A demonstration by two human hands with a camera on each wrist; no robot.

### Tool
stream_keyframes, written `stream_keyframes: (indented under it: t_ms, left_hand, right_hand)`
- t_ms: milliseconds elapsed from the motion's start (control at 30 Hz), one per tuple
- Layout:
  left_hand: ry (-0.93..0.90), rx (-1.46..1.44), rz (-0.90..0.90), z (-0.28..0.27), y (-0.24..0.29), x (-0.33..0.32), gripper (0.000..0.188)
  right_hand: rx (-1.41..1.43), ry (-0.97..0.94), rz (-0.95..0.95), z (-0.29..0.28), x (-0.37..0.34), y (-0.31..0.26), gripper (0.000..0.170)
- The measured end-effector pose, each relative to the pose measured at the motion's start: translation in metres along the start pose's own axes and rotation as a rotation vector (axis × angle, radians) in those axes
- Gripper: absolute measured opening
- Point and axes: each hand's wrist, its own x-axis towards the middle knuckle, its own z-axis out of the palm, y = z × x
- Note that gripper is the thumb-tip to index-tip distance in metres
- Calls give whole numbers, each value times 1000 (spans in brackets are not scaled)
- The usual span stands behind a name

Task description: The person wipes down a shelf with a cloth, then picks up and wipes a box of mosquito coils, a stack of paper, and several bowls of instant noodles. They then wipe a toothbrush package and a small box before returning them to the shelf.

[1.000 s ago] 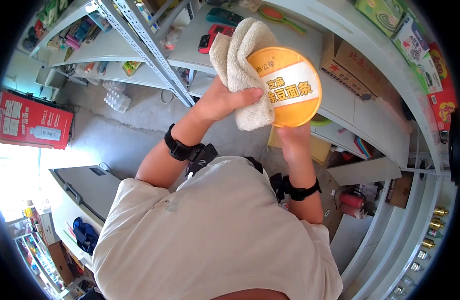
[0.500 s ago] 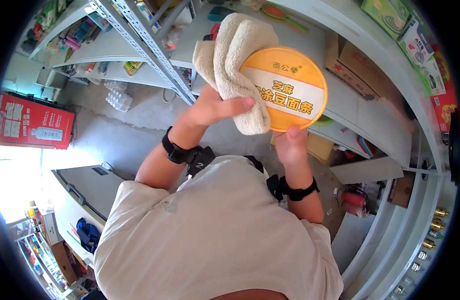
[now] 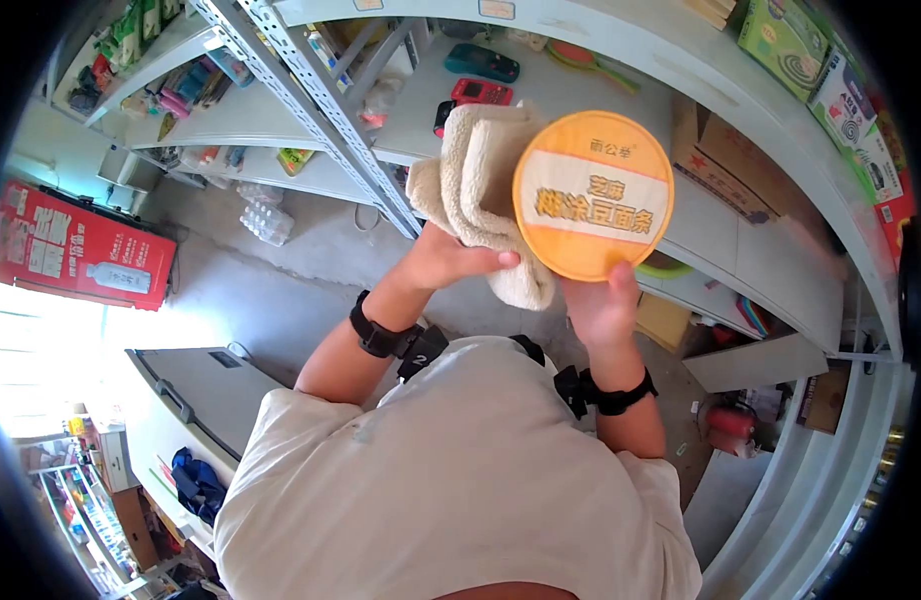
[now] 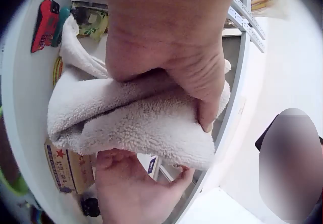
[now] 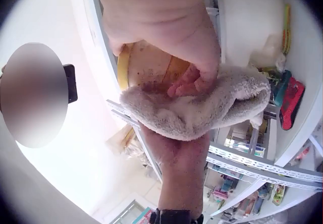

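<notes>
My left hand [image 3: 443, 262] grips a folded cream towel [image 3: 468, 180], thumb lying over its near side in the head view. A round noodle tub [image 3: 593, 240] with a yellow and white printed lid is held by my right hand [image 3: 603, 308], its thumb at the lid's lower edge. The towel presses close along the tub's left side, partly behind the lid. In the right wrist view the tub's yellow rim [image 5: 122, 71] shows beside curled fingers [image 5: 194, 85], with the towel [image 5: 186, 118] right under them. From the left wrist, the towel [image 4: 146, 128] hides the tub.
Shelves ahead carry a red device [image 3: 481, 92], a teal device [image 3: 483, 62], a green-handled racket [image 3: 591, 65] and a cardboard box [image 3: 726, 165]. A metal shelf post [image 3: 321, 110] rises to the left. A red box [image 3: 86, 245] stands far left, near a grey-topped freezer [image 3: 206, 395].
The towel has slid off the lid's left part to its side, so the whole printed lid now shows. Both hands sit a little lower and farther right in the head view.
</notes>
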Motion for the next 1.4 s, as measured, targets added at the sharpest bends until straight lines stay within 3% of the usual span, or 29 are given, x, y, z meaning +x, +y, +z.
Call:
stream_keyframes:
  t_ms: [167, 267, 367, 400, 467, 500, 600, 700, 800, 900, 1000, 1100, 1200, 1333, 1400]
  left_hand:
    - [22, -174, -83, -10, 3, 3, 76]
    - [47, -281, -125, -15, -4, -1, 78]
    - [-17, -360, -146, -18, -19, 2, 80]
    - [-45, -373, -148, -18, -25, 4, 81]
    - [-111, -313, -118, -11, -19, 9, 82]
    - [-133, -279, -98, -5, -15, 12, 82]
    - [-168, -80, -27, -2, -12, 20, 84]
    - [-157, 181, 110, 2, -8, 21, 84]
    - [-117, 261, 157, 5, -4, 27, 79]
    - [-1, 246, 72, 13, 4, 30, 72]
    - [117, 317, 69, 32, 12, 32, 63]
    - [204, 485, 95, 38, 18, 30, 62]
    - [199, 507, 151, 33, 16, 26, 59]
    - [191, 405, 134, 27, 11, 19, 54]
    - [193, 315, 100, 24, 10, 13, 53]
  right_hand:
    - [-75, -36, 10, 0, -4, -1, 79]
    - [51, -158, 104, 0, -8, -12, 73]
    - [55, -125, 169, 1, -9, -22, 71]
    - [188, -153, 244, 0, -9, -25, 73]
    - [453, -211, 388, -3, -8, -35, 79]
    - [442, -202, 415, 0, -6, -40, 83]
    - [689, -217, 433, -8, -11, -35, 80]
    - [669, -416, 387, -12, -7, -37, 83]
    - [208, -131, 336, -17, -9, -49, 83]
    - [-280, 445, -168, 1, 1, -37, 78]
    - [-272, 397, -315, -18, -4, -26, 70]
    - [-181, 126, -258, -31, -10, -16, 65]
    - [20, 192, 11, 6, -5, -35, 67]
    - [184, 243, 23, 15, -3, -39, 64]
    - [396, 42, 55, -12, -3, -28, 63]
